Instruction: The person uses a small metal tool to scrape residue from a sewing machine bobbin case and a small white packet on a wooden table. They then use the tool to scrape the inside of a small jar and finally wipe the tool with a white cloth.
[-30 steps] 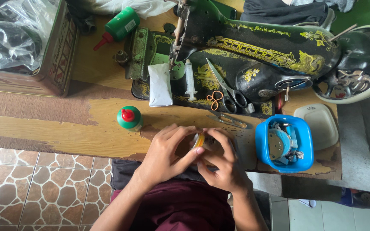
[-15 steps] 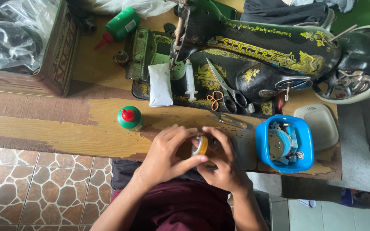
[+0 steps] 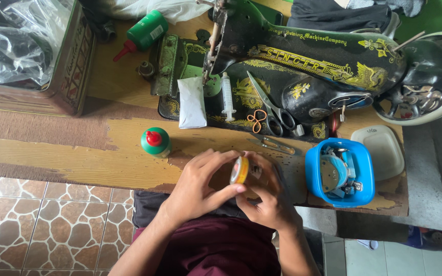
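**Small yellow-rimmed spool held up between both your hands**

At the left edge of the worn wooden table (image 3: 78,158) sits a decorated tin box (image 3: 67,76) stuffed with clear plastic bags, untouched. Next along, a green bottle with a red nozzle (image 3: 144,31) lies on its side, and a squat green bottle with a red cap (image 3: 155,141) stands near the table's front edge, cap on. A white folded packet (image 3: 191,102) and a syringe (image 3: 226,97) rest on the bed of the black sewing machine (image 3: 308,66).

Your left hand (image 3: 195,186) grips a small yellow-rimmed spool (image 3: 240,170) between thumb and fingertips, just above the table's front edge and over your lap. Your right hand (image 3: 269,197) closes on the spool's other side, fingers curled around it. Judging from this, the work is still in the handling stage: the spool is not mounted on the machine.

Further right, orange-handled scissors (image 3: 267,110) and thread snips (image 3: 277,145) lie unused. A blue tub (image 3: 313,174) of metal parts and a white lid (image 3: 384,151) sit beside it.
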